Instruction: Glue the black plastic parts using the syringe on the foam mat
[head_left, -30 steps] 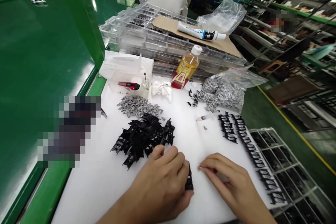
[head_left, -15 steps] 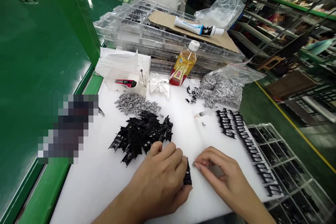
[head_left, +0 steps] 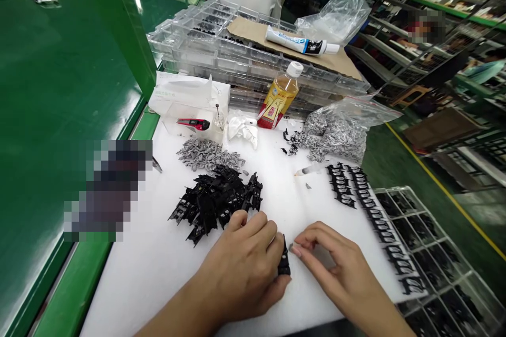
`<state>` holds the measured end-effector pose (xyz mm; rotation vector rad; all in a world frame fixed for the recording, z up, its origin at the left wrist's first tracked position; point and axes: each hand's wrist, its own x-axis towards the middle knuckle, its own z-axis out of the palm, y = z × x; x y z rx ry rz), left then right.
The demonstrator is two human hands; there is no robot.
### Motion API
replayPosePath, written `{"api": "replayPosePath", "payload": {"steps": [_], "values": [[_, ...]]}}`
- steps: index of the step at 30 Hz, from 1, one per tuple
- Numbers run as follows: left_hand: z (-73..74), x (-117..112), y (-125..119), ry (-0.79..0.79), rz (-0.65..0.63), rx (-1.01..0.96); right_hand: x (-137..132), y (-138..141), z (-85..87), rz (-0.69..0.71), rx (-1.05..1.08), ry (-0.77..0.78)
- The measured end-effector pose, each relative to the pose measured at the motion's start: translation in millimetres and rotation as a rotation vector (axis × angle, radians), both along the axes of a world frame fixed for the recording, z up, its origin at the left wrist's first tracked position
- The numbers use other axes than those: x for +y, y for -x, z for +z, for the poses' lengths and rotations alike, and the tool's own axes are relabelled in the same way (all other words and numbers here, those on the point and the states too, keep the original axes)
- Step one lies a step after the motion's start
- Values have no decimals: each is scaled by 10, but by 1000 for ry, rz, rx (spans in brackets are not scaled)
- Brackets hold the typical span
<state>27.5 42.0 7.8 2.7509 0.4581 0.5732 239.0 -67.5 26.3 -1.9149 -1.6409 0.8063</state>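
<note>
My left hand (head_left: 249, 268) is closed around a small black plastic part (head_left: 284, 260), which shows only in part past the fingers. Between thumb and forefinger, my right hand (head_left: 336, 263) pinches a tiny grey piece (head_left: 291, 247), close beside the black part; I cannot tell whether they touch. A heap of black plastic parts (head_left: 213, 200) lies just beyond my left hand. Behind that heap is a pile of small grey pieces (head_left: 207, 154). A single grey piece (head_left: 308, 186) and a clear syringe-like applicator (head_left: 310, 169) lie on the white work surface (head_left: 158, 258) ahead of my right hand.
Rows of black parts (head_left: 371, 216) line the right edge, beside a compartment tray (head_left: 429, 237). At the back stand a drink bottle (head_left: 279, 97), a bag of grey pieces (head_left: 336, 129), a red utility knife (head_left: 193, 124) and stacked clear trays (head_left: 190, 52) topped by a glue tube (head_left: 300, 42).
The view has shifted slightly. The grey piece in my right hand seems a little nearer the black part; both hands keep their grips.
</note>
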Motion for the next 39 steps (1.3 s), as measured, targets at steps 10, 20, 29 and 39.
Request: {"api": "replayPosePath", "payload": {"steps": [10, 20, 29, 39], "values": [[-2, 4, -11, 4, -4, -28, -14, -9, -60, 118, -135, -214], [13, -25, -9, 26, 16, 1, -37, 76, -10, 233, -90, -295], [-23, -30, -10, 5, 16, -2, -48, 116, -96, 277, -134, -316], [-26, -28, -23, -3, 17, 8, -37, 98, -220, 281, -156, -424]]}}
